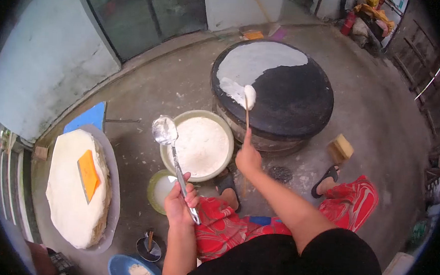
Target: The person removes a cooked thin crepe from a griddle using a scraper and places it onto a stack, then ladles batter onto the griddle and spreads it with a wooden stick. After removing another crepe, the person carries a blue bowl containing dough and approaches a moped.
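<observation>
While the wooden stick's [247, 117] coated head touched the black griddle [295, 102] at one o'clock, left of the griddle's middle, the right hand [249, 159] was closed round its shaft. White batter [257, 59] covered the griddle from about eight to one o'clock. The left hand [181, 201] had its fingers curled round the metal ladle [177, 162], whose bowl hung near the ten o'clock rim of the basin [229, 158]. At eight o'clock, an orange scraper [89, 174] lay on a white stack [70, 199].

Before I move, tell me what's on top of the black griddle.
The black griddle carries a thin white spread across its far and left parts; the right hand holds a stick, white tip at the spread's edge. The rest looks bare. The surface under the spread is hidden.
</observation>
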### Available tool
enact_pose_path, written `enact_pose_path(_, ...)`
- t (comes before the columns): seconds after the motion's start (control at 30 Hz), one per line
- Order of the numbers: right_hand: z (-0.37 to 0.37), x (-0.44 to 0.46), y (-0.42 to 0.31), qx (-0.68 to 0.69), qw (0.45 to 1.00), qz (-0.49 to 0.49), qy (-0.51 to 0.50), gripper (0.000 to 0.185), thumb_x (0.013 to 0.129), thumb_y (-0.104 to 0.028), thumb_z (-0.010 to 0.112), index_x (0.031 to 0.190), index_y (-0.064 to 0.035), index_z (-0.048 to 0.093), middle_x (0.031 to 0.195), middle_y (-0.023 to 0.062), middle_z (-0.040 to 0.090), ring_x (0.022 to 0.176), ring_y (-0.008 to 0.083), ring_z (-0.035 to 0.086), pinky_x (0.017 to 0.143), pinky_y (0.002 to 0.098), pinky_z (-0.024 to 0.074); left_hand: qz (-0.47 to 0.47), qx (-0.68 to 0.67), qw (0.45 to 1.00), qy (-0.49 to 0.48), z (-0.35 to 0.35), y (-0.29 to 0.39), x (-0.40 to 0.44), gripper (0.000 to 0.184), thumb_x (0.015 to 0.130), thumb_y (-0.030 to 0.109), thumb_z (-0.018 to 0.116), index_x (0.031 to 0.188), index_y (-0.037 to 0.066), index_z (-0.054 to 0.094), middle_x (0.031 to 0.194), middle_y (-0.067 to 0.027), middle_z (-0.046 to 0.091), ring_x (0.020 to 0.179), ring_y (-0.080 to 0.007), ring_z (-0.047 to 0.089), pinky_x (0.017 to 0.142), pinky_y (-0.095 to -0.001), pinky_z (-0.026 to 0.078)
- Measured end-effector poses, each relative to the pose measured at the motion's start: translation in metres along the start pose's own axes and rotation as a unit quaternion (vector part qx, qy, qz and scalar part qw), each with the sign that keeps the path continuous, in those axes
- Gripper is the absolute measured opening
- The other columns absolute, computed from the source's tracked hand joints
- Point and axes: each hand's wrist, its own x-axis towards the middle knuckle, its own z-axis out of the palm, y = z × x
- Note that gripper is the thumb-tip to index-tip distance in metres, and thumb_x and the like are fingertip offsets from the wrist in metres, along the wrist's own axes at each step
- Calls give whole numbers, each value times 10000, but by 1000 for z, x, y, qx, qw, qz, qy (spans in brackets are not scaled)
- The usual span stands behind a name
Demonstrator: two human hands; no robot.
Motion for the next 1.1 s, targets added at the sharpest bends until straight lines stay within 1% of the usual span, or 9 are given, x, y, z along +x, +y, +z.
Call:
enact_pose_path(0.1, -15, -37, -11, 10, 996, 48, -79, 728, 790, -96, 445, 1351, 40, 1, 774, 213, 585, 629, 340, 595, 530, 437, 455, 1, 12, 1000, -4, -1, 1, 3, 335, 911, 184, 331, 1096, -72, 442, 671, -75, 457, 462, -106, 361, 373, -216, 303)
enact_pose_path(0.23, 35, 15, -2, -92, 995, -37, 20, 731, 777, -78, 461, 1358, 22, 29, 777, 196, 591, 634, 327, 601, 535, 436, 462, -4, 2, 1000, 3, 1, 1, 1, 332, 912, 185, 329, 1093, -69, 443, 660, -65, 438, 461, -102, 355, 371, -214, 295)
enact_pose_path(0.37, -8, -17, 12, 19, 997, 69, 1, 709, 780, -66, 442, 1368, -15, 51, 797, 201, 593, 669, 345, 598, 585, 434, 469, 1, 10, 1000, -2, 0, 0, 2, 336, 912, 188, 330, 1096, -70, 441, 652, -61, 427, 459, -104, 354, 373, -214, 293)
enact_pose_path(0.53, 18, -27, 14, -34, 999, -19, -14, 737, 756, -45, 450, 1368, -36, 38, 830, 226, 592, 720, 383, 590, 635, 454, 467, -9, 15, 1000, -11, -8, 3, 4, 337, 919, 204, 322, 1108, -49, 441, 679, -74, 446, 483, -122, 368, 391, -229, 308)
enact_pose_path(0.63, 11, -10, 22, -11, 998, 57, 15, 729, 763, -41, 444, 1369, -34, 38, 857, 233, 590, 735, 385, 590, 640, 448, 471, -25, 4, 999, -37, -8, 4, 4, 337, 923, 214, 321, 1124, -28, 440, 702, -88, 464, 504, -135, 383, 404, -243, 322)
enact_pose_path(0.7, -4, -26, 36, -14, 997, 53, 51, 743, 761, -43, 452, 1369, -27, 27, 851, 236, 587, 741, 381, 591, 642, 442, 473, -34, -3, 998, -46, -10, 3, 6, 337, 922, 214, 327, 1125, -30, 440, 701, -89, 464, 505, -136, 384, 405, -244, 324)
enact_pose_path(0.83, -31, -54, 26, -8, 989, 126, -77, 722, 781, -45, 426, 1372, -37, 11, 906, 248, 562, 771, 371, 590, 676, 440, 475, -19, 20, 999, -47, -14, 3, 10, 336, 917, 211, 341, 1113, -45, 438, 696, -90, 456, 507, -135, 380, 410, -245, 328)
enact_pose_path(0.9, -1, -41, 38, -97, 994, -12, -37, 702, 796, -43, 399, 1374, -46, 1, 927, 253, 555, 785, 375, 586, 673, 443, 473, -12, 24, 999, -40, -11, 1, 8, 336, 916, 210, 342, 1108, -49, 437, 694, -90, 452, 504, -134, 377, 411, -245, 330)
enact_pose_path(1.1, -35, -45, 79, -68, 996, 58, 1, 741, 797, -57, 443, 1377, -50, -17, 919, 234, 550, 737, 342, 597, 613, 420, 489, 0, 53, 998, -40, -5, -1, 8, 331, 919, 204, 330, 1094, -55, 436, 688, -84, 449, 496, -131, 373, 407, -248, 323)
